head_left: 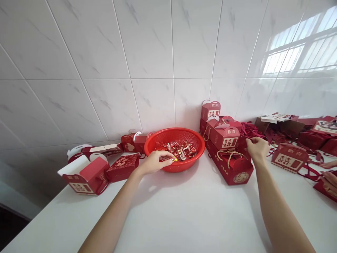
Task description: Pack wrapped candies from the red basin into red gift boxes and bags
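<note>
At the near left rim of a red plastic basket (149, 140), my left hand (156, 162) pinches a shiny gold-wrapped candy (175, 159) at its fingertips. Red-wrapped candies (185, 150) lie loosely inside the basket. My right hand (258, 148) is closed, thumb and fingers together, beside a stack of red boxes; what is between the fingertips is hidden. The stack's front box (237, 172) has a twisted rope handle, and another red box with a cream label (223, 136) sits behind it.
An open red box (88, 175) and a flat dark red box (123, 168) stand left of the basket. On the right are a handled box (289, 158), red paper shreds (251, 130) and piled boxes. Another person's hand (330, 179) shows at the right edge. Tiled wall behind.
</note>
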Available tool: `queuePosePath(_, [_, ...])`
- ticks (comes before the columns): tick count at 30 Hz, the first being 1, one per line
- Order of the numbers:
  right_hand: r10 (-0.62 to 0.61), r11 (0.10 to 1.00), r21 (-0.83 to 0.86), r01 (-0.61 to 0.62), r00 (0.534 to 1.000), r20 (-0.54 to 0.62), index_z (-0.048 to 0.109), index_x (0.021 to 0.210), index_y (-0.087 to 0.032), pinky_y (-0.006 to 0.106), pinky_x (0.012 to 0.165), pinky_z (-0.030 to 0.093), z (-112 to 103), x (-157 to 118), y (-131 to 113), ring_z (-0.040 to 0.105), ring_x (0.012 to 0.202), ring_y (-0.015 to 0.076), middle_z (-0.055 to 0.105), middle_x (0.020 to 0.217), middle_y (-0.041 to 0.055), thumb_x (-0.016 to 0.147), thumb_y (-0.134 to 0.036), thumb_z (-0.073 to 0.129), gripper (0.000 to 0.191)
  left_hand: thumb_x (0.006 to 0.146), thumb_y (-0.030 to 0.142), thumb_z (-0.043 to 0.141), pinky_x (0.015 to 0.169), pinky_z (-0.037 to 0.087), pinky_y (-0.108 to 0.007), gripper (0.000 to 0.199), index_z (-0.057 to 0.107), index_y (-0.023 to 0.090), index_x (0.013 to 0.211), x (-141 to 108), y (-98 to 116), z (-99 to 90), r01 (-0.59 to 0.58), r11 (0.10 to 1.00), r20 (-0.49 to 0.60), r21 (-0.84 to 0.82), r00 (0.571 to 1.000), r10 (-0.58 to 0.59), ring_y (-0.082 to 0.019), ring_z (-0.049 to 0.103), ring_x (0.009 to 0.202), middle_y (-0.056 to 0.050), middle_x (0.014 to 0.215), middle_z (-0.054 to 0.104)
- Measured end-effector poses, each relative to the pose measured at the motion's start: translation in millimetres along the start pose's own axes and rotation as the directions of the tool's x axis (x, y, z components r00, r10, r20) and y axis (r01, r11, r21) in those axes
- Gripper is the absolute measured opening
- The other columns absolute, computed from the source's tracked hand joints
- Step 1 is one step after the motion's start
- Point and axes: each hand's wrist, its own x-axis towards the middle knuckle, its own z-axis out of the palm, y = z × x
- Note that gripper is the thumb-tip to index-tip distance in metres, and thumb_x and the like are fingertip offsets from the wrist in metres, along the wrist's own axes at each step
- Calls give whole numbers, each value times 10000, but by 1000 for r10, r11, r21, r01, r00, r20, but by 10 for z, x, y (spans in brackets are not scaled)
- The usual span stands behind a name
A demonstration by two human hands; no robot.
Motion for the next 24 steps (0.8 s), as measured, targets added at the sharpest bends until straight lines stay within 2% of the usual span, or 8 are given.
queuePosePath(6, [168,983,48,-179,971,172,509,601,-263,416,749,449,-92,-65,-177,603,657,281,524,508,11,705,-273,658,183,823,392,665,939,543,-346,309,743,175,1028,-18,38,-2,6,1000,17,-22,1000,-5,-233,697,1007,-76,1079,763])
queuePosePath(8, [203,978,32,-207,974,101,479,606,-273,443,780,443,-205,-66,-313,607,718,302,543,560,36,712,-280,663,212,821,371,673,945,540,-347,307,743,168,1040,-26,51,-1,24,999,23,-33,999,-23,-239,695,1025,-85,1093,761])
queuePosePath(11, [113,991,87,-103,986,-121,523,657,-253,458,876,446,-371,-74,-533,629,802,301,618,693,88,718,-232,651,143,827,374,676,950,534,-357,317,743,165,1056,-31,46,10,29,999,17,-24,999,-28,-248,690,1045,-94,1107,758])
queuePosePath(13, [43,989,147,-10,973,-226,615,709,-219,460,876,462,-463,-108,-660,625,714,271,606,664,72,707,-203,655,43,822,398,685,954,530,-363,343,740,165,1067,-25,28,12,14,1000,23,-25,1000,-13,-249,686,1053,-98,1118,753])
queuePosePath(16, [-37,945,302,124,960,-277,708,773,-187,421,690,504,-574,-225,-813,570,515,211,534,536,6,691,-218,668,96,789,434,706,945,539,-370,397,727,153,1069,-5,-25,-48,-7,994,0,-111,1000,7,-250,691,1042,-114,1120,745])
queuePosePath(18, [-101,883,425,198,965,-241,727,795,-184,367,561,479,-634,-337,-905,580,485,202,564,537,7,694,-259,675,136,783,422,692,958,539,-375,401,713,141,1068,3,-84,-159,-16,989,-126,-150,992,-3,-250,689,1055,-128,1148,733])
queuePosePath(21, [-199,803,535,261,965,-172,726,791,-178,314,496,453,-701,-509,-1042,611,508,178,671,666,45,714,-295,684,146,804,326,624,1031,503,-382,360,688,141,1106,-24,-214,-407,64,995,-450,-71,889,-90,-248,664,1131,-131,1225,705])
queuePosePath(24, [-270,763,578,290,955,-123,719,807,-178,291,494,470,-729,-648,-1159,606,518,143,719,780,56,756,-319,692,152,796,240,586,1090,447,-426,404,659,142,1181,-111,-375,-618,360,926,-642,110,737,-211,-296,617,1222,-158,1293,666])
